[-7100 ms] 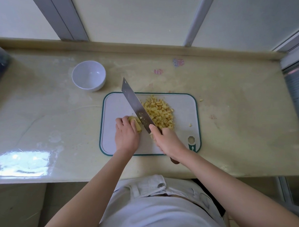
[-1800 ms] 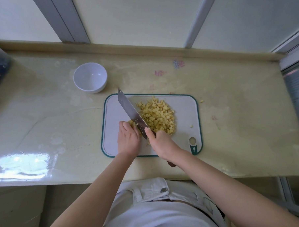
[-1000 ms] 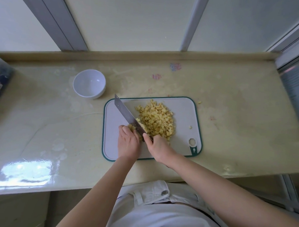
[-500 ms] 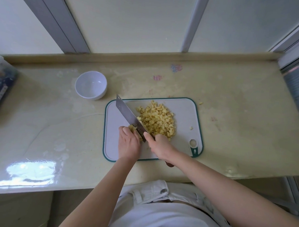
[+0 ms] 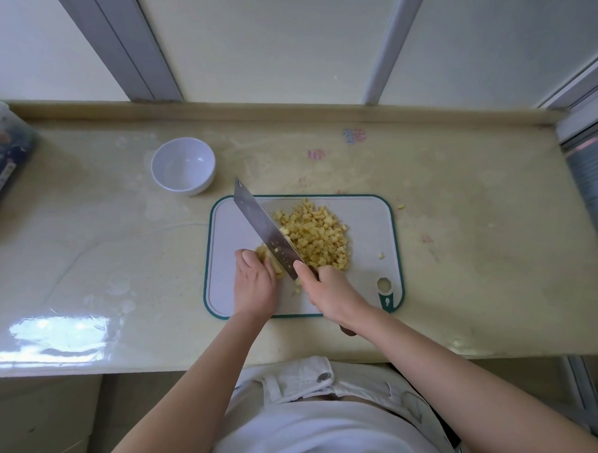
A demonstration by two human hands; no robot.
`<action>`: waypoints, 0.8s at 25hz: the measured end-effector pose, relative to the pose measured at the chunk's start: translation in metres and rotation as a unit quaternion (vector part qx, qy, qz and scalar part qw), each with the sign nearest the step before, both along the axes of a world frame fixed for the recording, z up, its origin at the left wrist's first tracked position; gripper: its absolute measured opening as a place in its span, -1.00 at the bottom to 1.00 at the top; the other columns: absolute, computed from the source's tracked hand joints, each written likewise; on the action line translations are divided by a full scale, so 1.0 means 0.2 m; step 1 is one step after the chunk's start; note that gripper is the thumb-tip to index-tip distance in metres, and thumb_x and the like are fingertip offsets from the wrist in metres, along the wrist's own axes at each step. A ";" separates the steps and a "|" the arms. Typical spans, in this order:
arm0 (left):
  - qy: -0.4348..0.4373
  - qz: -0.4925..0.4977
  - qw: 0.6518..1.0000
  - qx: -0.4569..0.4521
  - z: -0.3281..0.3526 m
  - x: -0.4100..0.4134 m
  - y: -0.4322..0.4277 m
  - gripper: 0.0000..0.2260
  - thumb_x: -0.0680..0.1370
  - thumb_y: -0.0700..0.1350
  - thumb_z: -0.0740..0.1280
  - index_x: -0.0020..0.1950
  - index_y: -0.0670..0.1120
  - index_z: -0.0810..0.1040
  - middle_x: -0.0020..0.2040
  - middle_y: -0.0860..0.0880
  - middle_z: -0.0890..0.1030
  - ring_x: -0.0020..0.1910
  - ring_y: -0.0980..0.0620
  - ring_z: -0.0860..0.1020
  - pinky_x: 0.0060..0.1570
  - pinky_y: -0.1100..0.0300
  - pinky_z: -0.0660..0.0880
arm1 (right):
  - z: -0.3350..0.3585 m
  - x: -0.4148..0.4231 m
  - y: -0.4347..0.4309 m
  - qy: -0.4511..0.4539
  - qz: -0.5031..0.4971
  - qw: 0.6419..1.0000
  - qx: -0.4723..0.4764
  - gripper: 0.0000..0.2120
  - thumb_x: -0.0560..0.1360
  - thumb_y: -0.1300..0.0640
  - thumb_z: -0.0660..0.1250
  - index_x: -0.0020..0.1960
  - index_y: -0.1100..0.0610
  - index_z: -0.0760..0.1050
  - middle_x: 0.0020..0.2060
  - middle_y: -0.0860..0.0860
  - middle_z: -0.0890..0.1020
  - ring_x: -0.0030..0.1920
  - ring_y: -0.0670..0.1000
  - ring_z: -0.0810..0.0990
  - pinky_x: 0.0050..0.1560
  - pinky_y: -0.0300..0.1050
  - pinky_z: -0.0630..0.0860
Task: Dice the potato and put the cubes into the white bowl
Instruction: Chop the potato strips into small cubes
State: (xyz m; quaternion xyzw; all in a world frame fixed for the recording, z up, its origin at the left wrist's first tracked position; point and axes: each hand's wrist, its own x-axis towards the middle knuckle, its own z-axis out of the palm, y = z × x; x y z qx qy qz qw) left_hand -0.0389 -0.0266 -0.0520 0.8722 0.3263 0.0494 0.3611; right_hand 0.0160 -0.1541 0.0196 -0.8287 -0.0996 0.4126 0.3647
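left hand point(image 5: 255, 286): fingers point(image 5: 247, 257) curled onto the pale-yellow potato chunk point(image 5: 264, 254), on the white green-rimmed plastic cutting board point(image 5: 366, 229)
right hand point(image 5: 329, 291): wrapped round the wide steel cleaver point(image 5: 263, 230) handle
bit that matters: chunk sits just left of the blade, touching it. Blade runs far-left to near-right, with the left fingers right beside it
diced yellow cube pile point(image 5: 316, 237): right of the blade
round white bowl point(image 5: 183, 164): empty, off the board far-left, on the left hand's side

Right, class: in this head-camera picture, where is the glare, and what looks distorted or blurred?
Head view: glare whitens the counter's front left; head view: window frames splay outwards, wide-angle distortion; head view: knife and potato cubes sharp, dark packet at left edge blurred.
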 end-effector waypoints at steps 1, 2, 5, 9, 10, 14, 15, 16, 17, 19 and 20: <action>0.000 0.002 1.000 -0.007 0.00 0.00 0.00 -0.85 0.64 -0.15 0.08 0.02 -0.24 0.30 -0.01 -0.12 0.27 -0.10 -0.14 0.38 -0.05 0.04 0.38 | 0.00 0.00 -0.01 0.003 -0.002 1.000 0.003 -0.49 0.59 -0.20 0.06 -0.42 0.08 0.17 -0.54 -0.02 0.24 -0.56 -0.04 0.19 -0.40 -0.11 0.21; 0.002 0.004 1.000 -0.014 0.01 0.00 0.00 -0.85 0.64 -0.14 0.07 0.03 -0.24 0.30 -0.01 -0.10 0.26 -0.09 -0.12 0.38 -0.04 0.05 0.38 | 0.01 -0.01 -0.01 0.008 -0.007 1.000 0.007 -0.50 0.60 -0.19 0.06 -0.41 0.08 0.18 -0.55 -0.03 0.24 -0.58 -0.06 0.18 -0.41 -0.12 0.20; -0.006 0.014 0.999 -0.031 0.02 -0.01 -0.01 -0.84 0.64 -0.14 0.08 0.05 -0.25 0.30 0.01 -0.12 0.28 -0.08 -0.09 0.36 -0.02 0.06 0.37 | 0.02 -0.03 -0.02 0.013 -0.008 1.000 0.009 -0.49 0.60 -0.18 0.07 -0.42 0.08 0.22 -0.56 -0.04 0.27 -0.59 -0.08 0.22 -0.43 -0.13 0.21; -0.014 0.017 0.999 -0.038 0.02 -0.01 -0.01 -0.84 0.64 -0.13 0.08 0.07 -0.24 0.29 0.00 -0.09 0.25 -0.08 -0.09 0.37 -0.02 0.07 0.37 | 0.03 -0.05 -0.04 0.009 0.005 1.000 -0.011 -0.48 0.58 -0.22 0.06 -0.41 0.09 0.24 -0.51 0.01 0.31 -0.51 0.01 0.27 -0.37 -0.10 0.27; -0.013 0.016 0.999 -0.037 0.02 -0.01 -0.01 -0.84 0.64 -0.13 0.08 0.06 -0.23 0.29 0.00 -0.09 0.26 -0.08 -0.09 0.37 -0.03 0.07 0.37 | 0.03 -0.05 -0.05 0.012 0.003 1.000 -0.013 -0.49 0.58 -0.22 0.06 -0.40 0.10 0.25 -0.50 0.01 0.32 -0.50 0.01 0.28 -0.37 -0.09 0.28; -0.011 0.019 0.999 -0.032 0.01 -0.01 -0.01 -0.86 0.64 -0.12 0.06 0.02 -0.19 0.28 -0.01 -0.11 0.29 -0.10 -0.08 0.37 -0.08 0.07 0.38 | 0.03 -0.06 -0.03 0.011 0.000 1.000 -0.018 -0.47 0.59 -0.23 0.04 -0.41 0.09 0.23 -0.50 0.01 0.31 -0.50 0.01 0.28 -0.36 -0.10 0.26; -0.012 0.022 0.999 -0.029 0.01 -0.01 -0.01 -0.87 0.64 -0.13 0.06 0.00 -0.18 0.28 -0.02 -0.10 0.28 -0.11 -0.09 0.38 -0.08 0.05 0.38 | 0.04 -0.05 -0.03 0.009 0.000 1.000 -0.019 -0.46 0.59 -0.23 0.03 -0.43 0.09 0.22 -0.51 0.01 0.31 -0.51 0.01 0.28 -0.36 -0.11 0.26; -0.013 0.024 0.999 -0.027 0.01 0.00 -0.01 -0.88 0.64 -0.13 0.06 -0.01 -0.18 0.28 -0.03 -0.09 0.27 -0.11 -0.11 0.38 -0.08 0.04 0.38 | 0.04 -0.05 -0.02 0.007 0.000 1.000 -0.020 -0.45 0.60 -0.22 0.02 -0.44 0.10 0.22 -0.52 0.01 0.31 -0.51 0.01 0.28 -0.35 -0.11 0.27; -0.016 0.025 0.999 -0.025 0.01 0.00 -0.01 -0.88 0.64 -0.14 0.06 -0.02 -0.17 0.28 -0.04 -0.09 0.27 -0.11 -0.12 0.38 -0.09 0.02 0.38 | 0.04 -0.05 -0.01 0.004 0.001 1.000 -0.021 -0.44 0.60 -0.21 0.02 -0.45 0.11 0.22 -0.52 0.02 0.32 -0.50 0.02 0.28 -0.33 -0.10 0.28; -0.020 0.026 0.999 -0.020 0.01 0.00 -0.02 -0.90 0.63 -0.16 0.06 -0.04 -0.17 0.27 -0.05 -0.09 0.27 -0.11 -0.13 0.38 -0.09 0.02 0.37 | 0.05 -0.05 0.00 0.000 0.000 1.000 -0.023 -0.43 0.61 -0.20 0.03 -0.47 0.12 0.23 -0.53 0.02 0.33 -0.49 0.03 0.30 -0.28 -0.09 0.31; -0.022 0.026 0.999 -0.019 0.02 0.00 -0.02 -0.90 0.63 -0.16 0.06 -0.05 -0.16 0.26 -0.05 -0.09 0.27 -0.11 -0.12 0.37 -0.09 0.02 0.36 | 0.05 -0.05 0.02 -0.002 -0.002 1.000 -0.023 -0.42 0.61 -0.19 0.03 -0.47 0.12 0.24 -0.53 0.02 0.34 -0.49 0.03 0.31 -0.27 -0.09 0.32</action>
